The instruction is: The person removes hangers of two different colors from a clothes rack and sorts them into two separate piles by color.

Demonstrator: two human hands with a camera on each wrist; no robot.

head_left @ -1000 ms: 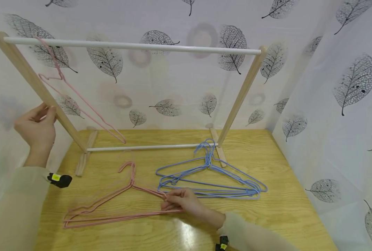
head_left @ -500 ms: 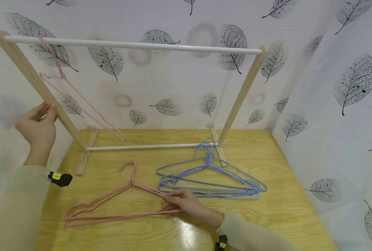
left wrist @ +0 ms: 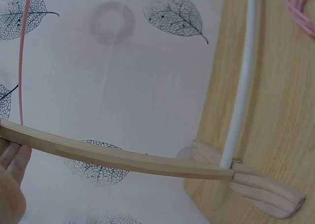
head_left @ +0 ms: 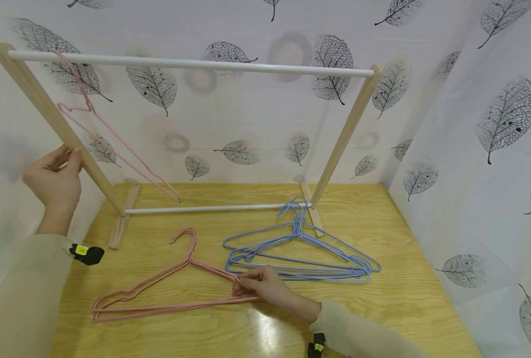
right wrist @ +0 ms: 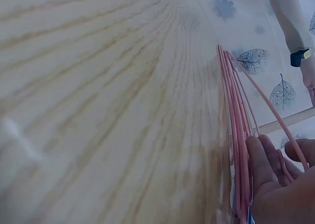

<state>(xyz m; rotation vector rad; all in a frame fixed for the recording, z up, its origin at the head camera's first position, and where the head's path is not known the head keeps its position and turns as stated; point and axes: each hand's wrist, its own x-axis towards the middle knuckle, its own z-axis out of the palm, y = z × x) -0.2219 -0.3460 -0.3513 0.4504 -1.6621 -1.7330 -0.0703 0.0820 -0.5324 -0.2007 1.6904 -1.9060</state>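
Note:
My left hand (head_left: 55, 181) grips the left wooden post (head_left: 46, 104) of a small clothes rack, about halfway up; in the left wrist view its fingers (left wrist: 18, 161) lie against that post. A pink clothes hanger (head_left: 122, 149) hangs from the white top rail (head_left: 203, 64) near this post. On the table, several pink hangers (head_left: 158, 272) lie stacked in front of the rack. My right hand (head_left: 267, 287) pinches a pink hanger at the right end of the stack. The right wrist view shows its pink wire (right wrist: 275, 113) angled away from the others between thumb and fingers.
Several blue hangers (head_left: 297, 236) lie in a pile just behind my right hand, their hooks overlapping the white lower rail (head_left: 216, 208) and the rack's right foot (head_left: 315, 219). A leaf-patterned curtain (head_left: 247, 109) closes off the back and sides of the wooden table (head_left: 404, 293).
The faint hook behind the pink stack has come into line with the other pink hooks. My right hand has shifted very slightly; the left keeps its hold on the post.

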